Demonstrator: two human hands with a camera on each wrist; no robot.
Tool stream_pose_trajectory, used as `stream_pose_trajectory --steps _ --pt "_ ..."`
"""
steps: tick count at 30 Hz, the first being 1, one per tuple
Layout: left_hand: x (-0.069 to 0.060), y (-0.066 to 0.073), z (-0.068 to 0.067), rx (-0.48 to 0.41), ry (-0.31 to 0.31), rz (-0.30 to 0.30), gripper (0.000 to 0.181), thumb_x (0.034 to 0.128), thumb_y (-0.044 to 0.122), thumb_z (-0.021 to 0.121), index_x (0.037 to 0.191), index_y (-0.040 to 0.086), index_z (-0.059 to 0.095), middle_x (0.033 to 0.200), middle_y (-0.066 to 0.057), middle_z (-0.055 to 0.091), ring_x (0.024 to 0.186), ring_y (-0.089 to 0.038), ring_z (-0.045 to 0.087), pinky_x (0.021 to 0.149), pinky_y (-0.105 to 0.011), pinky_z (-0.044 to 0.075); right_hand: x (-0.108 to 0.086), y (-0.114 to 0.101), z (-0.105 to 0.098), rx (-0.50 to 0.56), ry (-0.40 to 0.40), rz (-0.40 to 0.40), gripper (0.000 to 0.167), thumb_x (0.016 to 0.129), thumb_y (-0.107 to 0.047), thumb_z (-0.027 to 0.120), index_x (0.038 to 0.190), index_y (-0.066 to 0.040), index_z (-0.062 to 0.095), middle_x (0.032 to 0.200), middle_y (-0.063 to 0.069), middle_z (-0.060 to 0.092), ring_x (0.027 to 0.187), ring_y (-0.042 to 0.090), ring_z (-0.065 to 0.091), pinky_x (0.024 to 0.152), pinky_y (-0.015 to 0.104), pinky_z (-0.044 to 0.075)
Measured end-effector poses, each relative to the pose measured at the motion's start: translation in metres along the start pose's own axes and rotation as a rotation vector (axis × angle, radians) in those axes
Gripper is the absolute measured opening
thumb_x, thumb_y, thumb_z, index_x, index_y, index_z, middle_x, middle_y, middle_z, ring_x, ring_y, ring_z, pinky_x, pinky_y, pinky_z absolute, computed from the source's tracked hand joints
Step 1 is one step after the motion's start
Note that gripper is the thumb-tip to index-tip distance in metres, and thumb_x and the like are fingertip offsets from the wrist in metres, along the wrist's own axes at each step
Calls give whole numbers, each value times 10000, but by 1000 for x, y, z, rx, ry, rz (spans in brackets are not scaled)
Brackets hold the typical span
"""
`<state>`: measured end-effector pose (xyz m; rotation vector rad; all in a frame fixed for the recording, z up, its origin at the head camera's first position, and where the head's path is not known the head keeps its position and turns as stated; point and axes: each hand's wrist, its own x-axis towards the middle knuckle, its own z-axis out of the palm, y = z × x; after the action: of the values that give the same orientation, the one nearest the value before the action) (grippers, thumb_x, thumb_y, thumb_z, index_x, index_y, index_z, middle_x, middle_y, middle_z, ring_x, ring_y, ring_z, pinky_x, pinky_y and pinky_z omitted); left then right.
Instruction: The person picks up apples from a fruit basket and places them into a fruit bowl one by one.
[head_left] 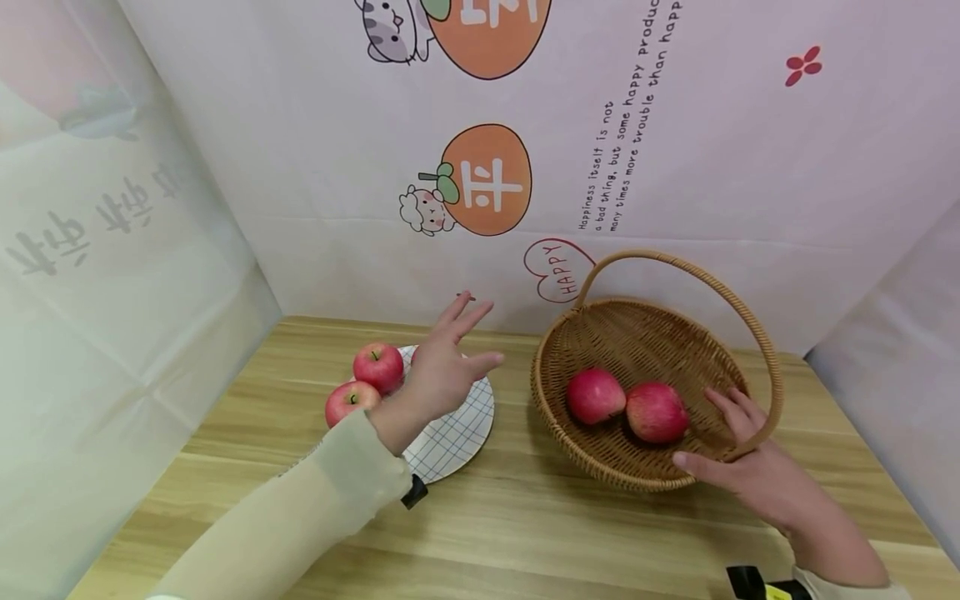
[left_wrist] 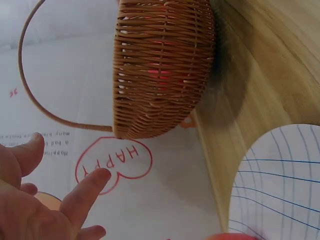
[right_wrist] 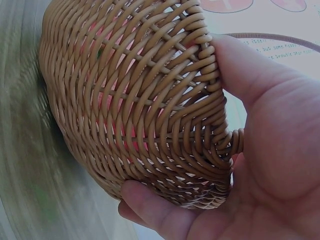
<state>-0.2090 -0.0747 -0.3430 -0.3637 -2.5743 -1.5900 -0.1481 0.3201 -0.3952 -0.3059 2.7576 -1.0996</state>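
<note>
Bench (head_left: 510, 533): wood-grained, bearing basket and plate slightly apart
Basket (head_left: 637, 342): wicker, at the right, holding two apples
Plate (head_left: 450, 437): white with blue grid, at the left
Hands: right hand (head_left: 757, 475) grips the basket's rim, probably to steady it; left hand (head_left: 442, 375), fingers spread, hovers above the plate, holding nothing
Apples: two (head_left: 596, 396) touching inside the basket; three (head_left: 378, 367) around the plate's left side, one mostly hidden by the left hand

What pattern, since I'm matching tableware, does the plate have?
The plate is white with a blue grid; the head view shows it best.
</note>
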Motion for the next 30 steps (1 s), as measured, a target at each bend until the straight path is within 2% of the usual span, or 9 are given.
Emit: stream_pose_trajectory --steps 3,5,7,9,10,12,19,24,30 --pt "-2 6 5 167 -3 144 715 881 228 792 1511 296 461 1624 178 126 1215 -160 554 751 -297 541 0 0 0 -1 2 0 1031 932 -383 710 1605 -104 -21 1566 284 -222 1319 697 -6 845 826 249" --pt "-2 7 9 288 -19 352 679 890 210 782 1500 244 485 1638 108 136 1302 -195 478 857 -292 530 -1 1 0 -5 6 -3 1031 932 -382 711 1605 -102 -18 1567 285 -217 1319 696 3 847 824 252" --pt "-1 9 14 435 -27 623 641 887 153 781 1472 173 521 1640 -24 183 1319 -228 466 928 -302 505 -1 1 0 -9 10 -6 1032 929 -381 714 1604 -97 -13 1569 287 -208 1324 692 4 852 824 248" --pt "1 11 20 563 -33 855 593 880 117 783 1430 136 562 1606 -134 252 1408 -294 347 1067 -316 381 -1 1 1 -13 13 -8 1035 927 -383 717 1603 -88 -9 1570 291 -201 1328 686 1 858 824 244" --pt "3 12 23 594 -58 932 579 874 100 786 1413 134 576 1591 -159 275 1461 -341 223 1107 -336 316 -1 1 1 -15 13 -8 1035 926 -384 717 1602 -83 -7 1570 292 -198 1330 685 0 859 823 243" --pt "7 17 30 638 -149 994 592 873 113 790 1422 155 571 1597 -153 266 1454 -373 228 1118 -327 300 0 1 1 -15 13 -8 1035 927 -381 718 1601 -75 -5 1570 293 -197 1331 683 -5 860 824 242" --pt "26 40 60 749 -508 736 671 909 244 758 1507 315 463 1660 69 12 1475 -364 152 1012 -253 423 2 1 1 -12 5 4 1028 934 -380 708 1599 -71 -13 1564 290 -219 1326 689 -16 845 829 247" --pt "38 43 83 806 -625 579 721 914 283 746 1522 415 383 1613 188 -177 1492 -333 60 822 -168 494 1 2 2 -23 4 8 1030 934 -387 706 1602 -84 -17 1565 291 -215 1309 706 31 831 823 274" --pt "47 41 109 794 -712 442 687 940 279 720 1502 471 374 1556 262 -258 1491 -327 34 873 -207 481 1 2 1 -24 14 -2 1028 929 -381 716 1602 -76 0 1572 284 -198 1336 677 11 833 819 283"
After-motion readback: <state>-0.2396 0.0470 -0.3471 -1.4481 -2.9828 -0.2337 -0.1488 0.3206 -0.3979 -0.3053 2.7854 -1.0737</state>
